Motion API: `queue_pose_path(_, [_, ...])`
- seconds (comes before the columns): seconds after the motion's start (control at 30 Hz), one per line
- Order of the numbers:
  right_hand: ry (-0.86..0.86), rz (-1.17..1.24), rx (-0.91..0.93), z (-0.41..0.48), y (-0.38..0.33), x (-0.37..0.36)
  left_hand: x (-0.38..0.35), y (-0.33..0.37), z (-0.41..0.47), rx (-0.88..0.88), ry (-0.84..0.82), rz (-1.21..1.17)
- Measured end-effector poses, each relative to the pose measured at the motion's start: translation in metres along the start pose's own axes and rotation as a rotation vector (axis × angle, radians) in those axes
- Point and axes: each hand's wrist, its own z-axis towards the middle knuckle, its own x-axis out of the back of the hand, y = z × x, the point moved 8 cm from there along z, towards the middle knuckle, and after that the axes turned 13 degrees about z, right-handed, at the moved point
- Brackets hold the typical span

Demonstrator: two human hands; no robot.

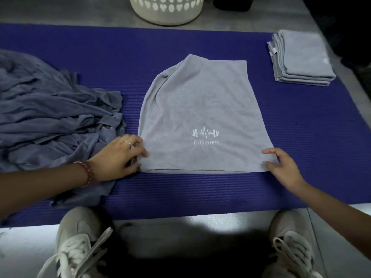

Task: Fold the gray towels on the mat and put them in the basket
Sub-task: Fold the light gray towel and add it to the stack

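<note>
1 gray towel (200, 109) lies spread in the middle of the purple mat (301, 127), directly in front of the person, with its white logo (205, 135) facing up and its near edge running straight across. That position puts both near corners within easy reach. The far-left part is bunched and rounded over rather than flat, so the cloth probably needs smoothing before a clean fold. The left hand (118, 157) is at the near-left corner with its fingers curled over the edge, pinching the cloth there. The right hand (283, 167) is at the near-right corner, thumb and fingers loosely spread against the edge; whether it actually pinches the cloth I cannot tell. Holding the 2 near corners looks like preparation either to pull the towel taut or to carry that edge over to the far one. The pile of unfolded towels (50, 117) sits crumpled on the left of the mat, partly under the left forearm, handy for taking the next one. The stack of folded towels (303, 59) stands at the far right, well apart from the working area. The white basket (166, 11) waits on the floor just beyond the mat's far edge, so the stack has not yet gone in.
</note>
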Motion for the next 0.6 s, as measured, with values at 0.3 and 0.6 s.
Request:
queue_pose_path(0.3, [0.029, 0.001, 0.003, -0.004, -0.006, -0.002, -0.01, 0.031, 0.02, -0.087, -0.026, 0.002])
queue_pose_path(0.6, [0.0, 0.043, -0.094, 0.009, 0.001, 0.002, -0.007, 0.042, 0.025, -0.375, -0.059, 0.139])
